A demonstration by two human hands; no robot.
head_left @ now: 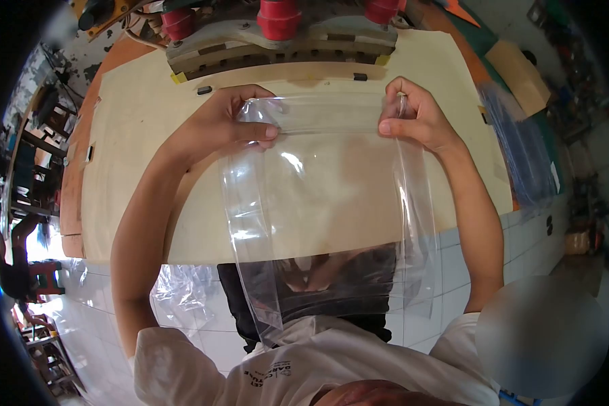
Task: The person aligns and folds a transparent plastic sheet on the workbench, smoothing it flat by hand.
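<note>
A clear plastic sheet with folded side strips [338, 183] is stretched between my two hands and hangs down past the table's front edge over my lap. My left hand [247, 122] pinches its upper left corner, thumb on top. At the upper right corner, my right hand [413, 118] grips the plastic between thumb and curled fingers. Just beyond the sheet's top edge stands a press-like machine [284, 51] with red insulator-shaped posts [279, 19] and a long bar low over the table.
Cream sheeting [142, 135] covers the wooden table. Two small dark blocks [204, 90] [360, 77] lie before the machine. At right are stacked clear bluish plastic [521, 149] and a cardboard piece [517, 78]. Crumpled plastic [183, 294] lies on the tiled floor.
</note>
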